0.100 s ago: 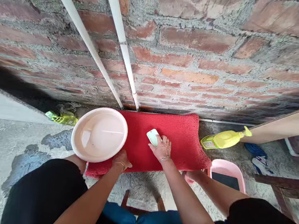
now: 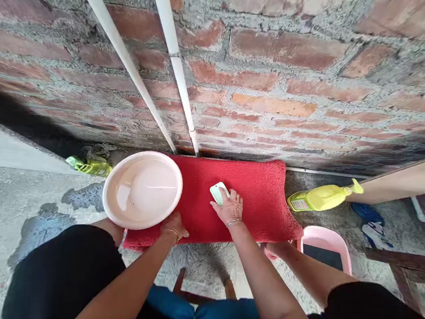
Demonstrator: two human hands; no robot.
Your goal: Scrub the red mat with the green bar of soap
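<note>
A red, rough-textured mat (image 2: 257, 205) lies spread over a low support in front of me. My right hand (image 2: 229, 208) is closed on a pale green, rounded flat block (image 2: 218, 193) with a small hole near one corner, held against the mat. At the mat's front edge, my left hand (image 2: 174, 224) presses with curled fingers, its thumb out to the side; the edge seems gripped in it. Just beyond that hand, a pale pink basin (image 2: 109, 194) with clear water stands on the mat's left end.
A yellow spray bottle (image 2: 321, 196) and a pink tub (image 2: 345, 246) are to the right. Another yellow-green bottle (image 2: 91, 166) stands left of the basin. Two white pipes (image 2: 167, 21) run down the brick wall (image 2: 268, 104). Wet patches (image 2: 41, 232) darken the concrete floor.
The whole view has shifted very slightly. Both hands keep nearly the same places on the mat, and the basin stays put.
</note>
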